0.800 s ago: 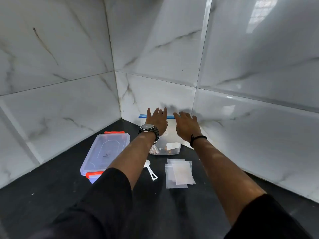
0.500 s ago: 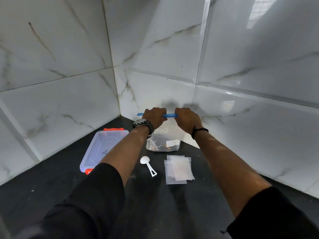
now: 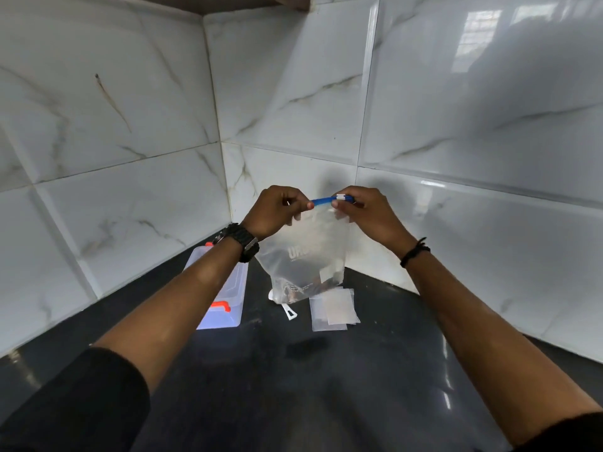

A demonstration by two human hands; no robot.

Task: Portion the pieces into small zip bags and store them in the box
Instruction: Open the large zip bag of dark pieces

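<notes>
While gripping the blue zip strip (image 3: 324, 200) at the top of the big clear bag (image 3: 305, 256), left hand (image 3: 277, 210) and right hand (image 3: 365, 213) both curled tight, one at each end. Bag hanging down between the two hands, a few dark pieces (image 3: 295, 290) sitting at its bottom. White slider (image 3: 341, 197) just by the right fingers. Below the right hand, on the black counter (image 3: 293, 386), a little pile of small zip bags (image 3: 332, 309). Below the left wrist, the clear box (image 3: 225, 298) with its orange clips, partly hidden by the arm. Between box and small bags, a white scoop (image 3: 289, 313), its round end hidden behind the big bag. Black watch (image 3: 239, 241) on the left wrist, black band (image 3: 414, 252) on the right.
</notes>
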